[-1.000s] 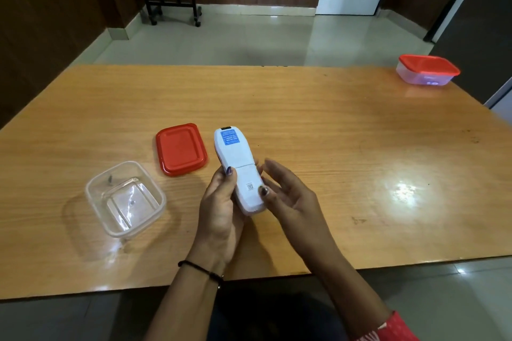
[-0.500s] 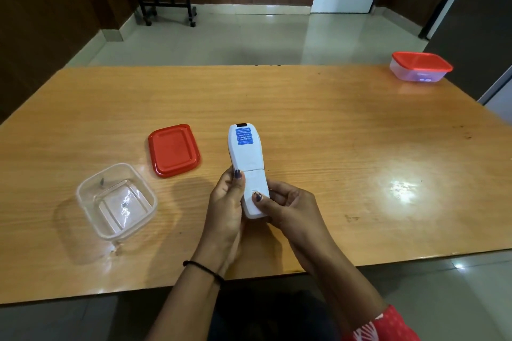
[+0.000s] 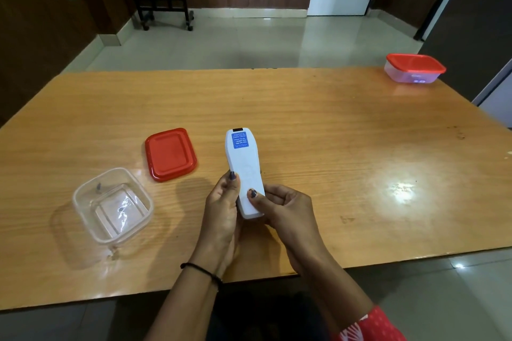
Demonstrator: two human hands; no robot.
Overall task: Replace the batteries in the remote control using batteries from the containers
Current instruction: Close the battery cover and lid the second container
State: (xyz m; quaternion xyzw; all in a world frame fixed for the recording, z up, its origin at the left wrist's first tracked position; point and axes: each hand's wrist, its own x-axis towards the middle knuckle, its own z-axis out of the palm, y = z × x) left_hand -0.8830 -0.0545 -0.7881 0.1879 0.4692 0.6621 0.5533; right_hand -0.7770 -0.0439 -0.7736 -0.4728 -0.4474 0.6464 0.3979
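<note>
Above the near middle of the bench (image 3: 332, 133), the remote control (image 3: 243, 166) is held back-side up in both hands. Its long axis runs away from the person, the far end leaning slightly left. The left hand (image 3: 221, 210) grips the lower left edge, fingers curled beneath and thumb on the back. The right hand (image 3: 285, 210) wraps the lower right edge, its thumb (image 3: 252, 193) pressing the near end, where I judge the battery cover to be. Any slide would likely follow that axis. The open clear container (image 3: 110, 210) and red lid (image 3: 170, 153) lie to the left. A lidded container (image 3: 414, 68) stands well apart at the far right corner.
</note>
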